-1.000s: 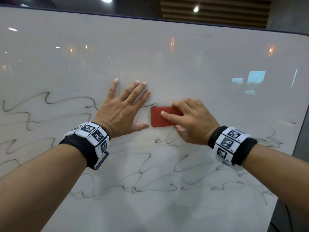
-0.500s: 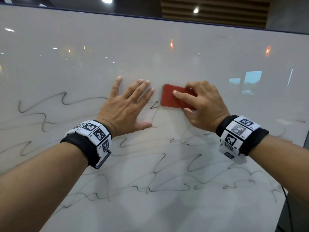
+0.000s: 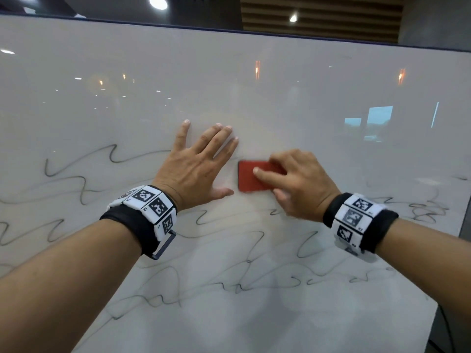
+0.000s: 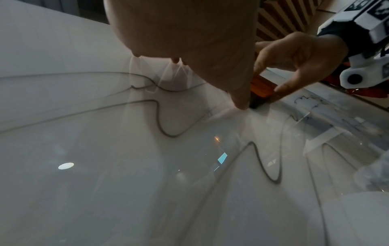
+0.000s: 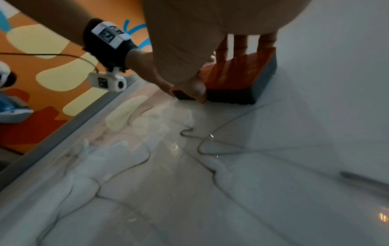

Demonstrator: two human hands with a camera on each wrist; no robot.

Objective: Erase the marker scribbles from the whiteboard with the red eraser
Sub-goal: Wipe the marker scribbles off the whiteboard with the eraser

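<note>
Two hands on the whiteboard [image 3: 280, 93]: left hand [image 3: 196, 169] flat w/ fingers spread, holding nothing, prob. bracing the board. Right hand [image 3: 298, 184] curls round the red eraser [image 3: 248, 178], index on top, thumb under, pressing it flat just right of the left thumb. Black scribbles [image 3: 224, 284] remain below & both sides.

Both bare forearms reach forward, each wrist wrapped in a black band with white coded tiles. The left hand [image 3: 196, 166] lies flat, palm down, fingers straight and slightly spread, thumb out to the side. The right hand [image 3: 297, 184] sits just beside it, knuckles raised, fingers curled with the forefinger stretched toward the left hand, thumb tucked low, gripping the eraser [image 3: 251, 177].
</note>
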